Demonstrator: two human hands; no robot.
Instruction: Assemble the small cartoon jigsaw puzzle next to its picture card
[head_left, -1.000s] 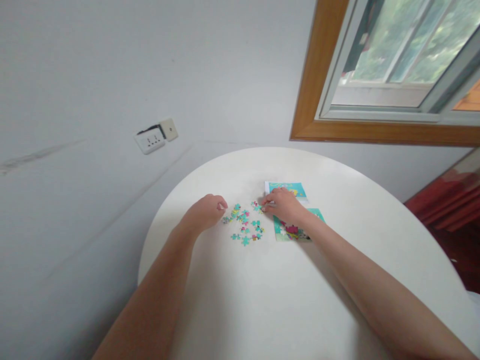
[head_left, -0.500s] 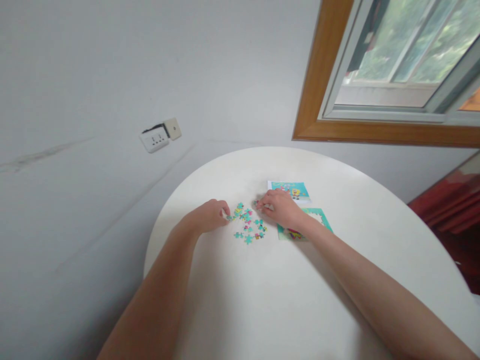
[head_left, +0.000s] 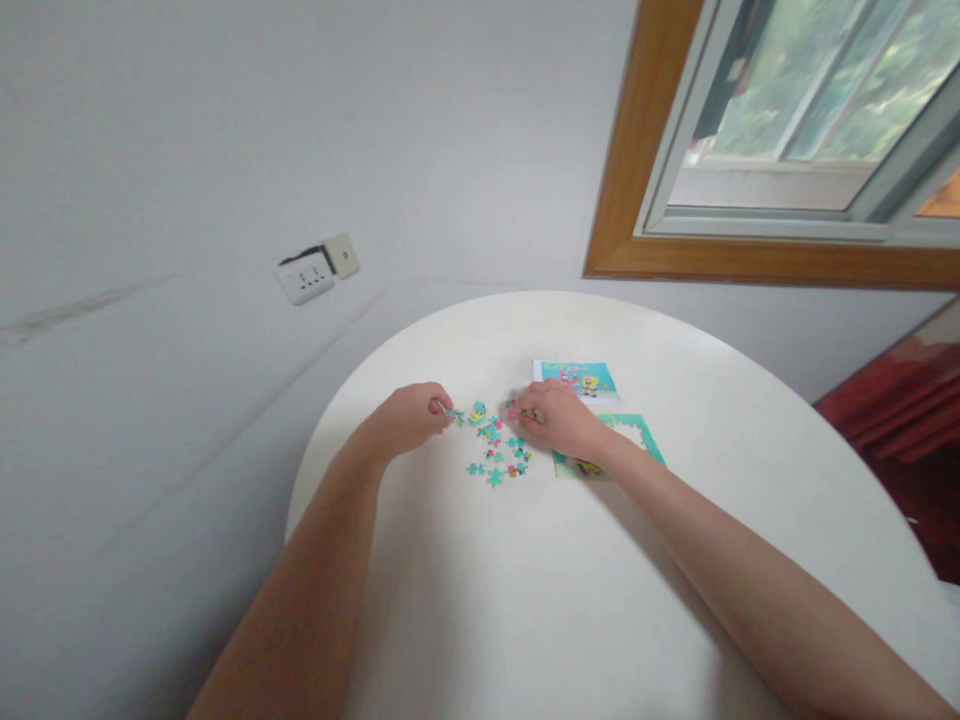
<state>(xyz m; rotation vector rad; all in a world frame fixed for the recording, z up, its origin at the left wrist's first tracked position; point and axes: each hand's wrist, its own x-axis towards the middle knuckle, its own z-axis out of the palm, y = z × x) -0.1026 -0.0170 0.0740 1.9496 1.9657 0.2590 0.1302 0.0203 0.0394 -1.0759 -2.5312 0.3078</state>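
Note:
Loose jigsaw puzzle pieces (head_left: 496,478), mostly teal with bits of pink and yellow, lie scattered between my two hands. At the left of the pile, my left hand (head_left: 415,413) is closed in a pinch on a small puzzle piece (head_left: 448,410). On the other side, my right hand (head_left: 559,414) has its fingertips drawn together low over the table, around a puzzle piece that the fingers partly hide. Under my right wrist lies the teal-edged puzzle board (head_left: 649,440), partly covered by the arm.
A teal picture card (head_left: 600,377) with cartoon figures lies behind my right hand. Everything rests on a round white table (head_left: 480,590) against a pale wall with a socket (head_left: 306,277). A wood-framed window (head_left: 611,220) is at upper right, red cloth (head_left: 892,430) beyond the table.
My left hand has moved slightly away from me and left, its fingers now closer together on a piece. My right hand stays nearly in place, with small finger movement over the pieces.

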